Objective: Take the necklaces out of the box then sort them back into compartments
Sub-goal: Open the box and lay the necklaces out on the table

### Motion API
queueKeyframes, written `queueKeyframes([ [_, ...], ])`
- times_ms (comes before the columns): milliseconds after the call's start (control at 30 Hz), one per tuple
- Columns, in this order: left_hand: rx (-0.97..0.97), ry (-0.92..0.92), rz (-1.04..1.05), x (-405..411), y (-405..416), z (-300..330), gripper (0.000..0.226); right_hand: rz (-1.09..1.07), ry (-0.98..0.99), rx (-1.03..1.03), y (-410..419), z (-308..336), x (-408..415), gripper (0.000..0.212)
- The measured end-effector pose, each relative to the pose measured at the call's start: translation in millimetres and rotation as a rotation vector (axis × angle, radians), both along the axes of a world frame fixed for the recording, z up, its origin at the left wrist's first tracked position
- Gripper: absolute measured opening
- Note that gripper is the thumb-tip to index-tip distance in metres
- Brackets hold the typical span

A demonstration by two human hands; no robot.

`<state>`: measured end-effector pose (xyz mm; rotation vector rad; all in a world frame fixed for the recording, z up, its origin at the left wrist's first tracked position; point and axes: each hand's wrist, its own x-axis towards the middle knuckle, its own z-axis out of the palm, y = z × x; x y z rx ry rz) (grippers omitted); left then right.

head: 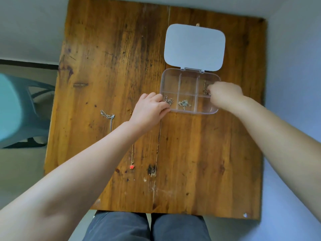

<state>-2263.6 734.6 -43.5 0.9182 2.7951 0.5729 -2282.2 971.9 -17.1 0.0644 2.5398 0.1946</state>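
A clear plastic box [171,79] with six compartments stands open on the wooden table [199,153], its white lid [194,46] folded back. My right hand [225,94] reaches into the far right compartment, fingers pinched on a gold necklace [205,86]. My left hand [150,109] grips the box's near left corner beside a bunched necklace [168,100]. Another necklace [184,103] lies in the near middle compartment. On the table to the left lie a silver chain [108,116] and a gold chain with a red pendant [132,166].
A teal plastic chair [19,110] stands off the table's left edge. My knees in grey trousers [147,226] sit under the near edge. A white wall runs along the right side.
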Motion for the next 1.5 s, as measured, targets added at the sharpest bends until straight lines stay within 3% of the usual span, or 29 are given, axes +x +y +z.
queueKeyframes([
  [200, -0.008, -0.002, 0.061, 5.9, 2.5, 1.8, 0.017, 0.031, 0.048, -0.212, 15.7, -10.6, 2.3, 0.029],
  [333, -0.019, -0.014, 0.066, 7.9, 3.3, 4.2, 0.016, 0.026, 0.186, -0.318, 22.7, -18.0, 16.7, 0.029],
  [500, -0.028, -0.039, 0.061, 6.3, 4.2, 7.6, 0.018, 0.046, 0.225, -0.262, 17.7, -25.7, 20.6, 0.039],
  [800, -0.015, -0.059, 0.085, 9.0, 3.1, 7.8, 0.018, -0.027, 0.233, -0.303, 17.4, -26.2, 22.2, 0.019],
  [1100, -0.024, -0.068, 0.093, 9.9, 5.3, 8.6, 0.021, -0.019, 0.250, -0.223, 10.9, -32.2, 23.8, 0.042],
  [1300, -0.019, -0.048, 0.127, 13.2, 6.4, 6.7, 0.020, 0.005, 0.290, -0.255, 12.7, -33.2, 21.5, 0.017],
  [1500, -0.025, -0.039, 0.147, 14.6, 7.2, 4.4, 0.019, -0.067, 0.439, -0.416, 22.3, -13.4, 27.8, 0.015],
])
